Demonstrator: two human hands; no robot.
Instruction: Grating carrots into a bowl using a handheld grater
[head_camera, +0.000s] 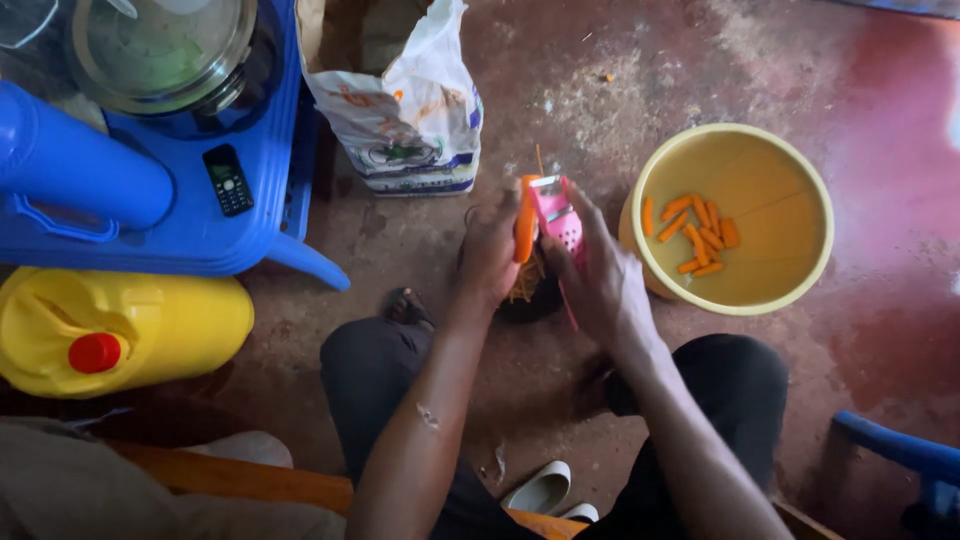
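Left hand (490, 255) has a closed grip on one carrot (525, 225), pressed vs the pink grater (558, 220); right hand (600, 280) wraps the grater from the other side. Carrot sits btwn both hands, over a dark bowl (525, 300) w/ orange shreds. Just right: one yellow bucket (735, 215), approx ten carrot sticks (695, 235) inside. Further out: one printed bag (405, 110), one yellow jerrycan (120, 330), a phone (228, 180) on a blue plastic chair (240, 240). Floor (880, 330) is worn reddish concrete.
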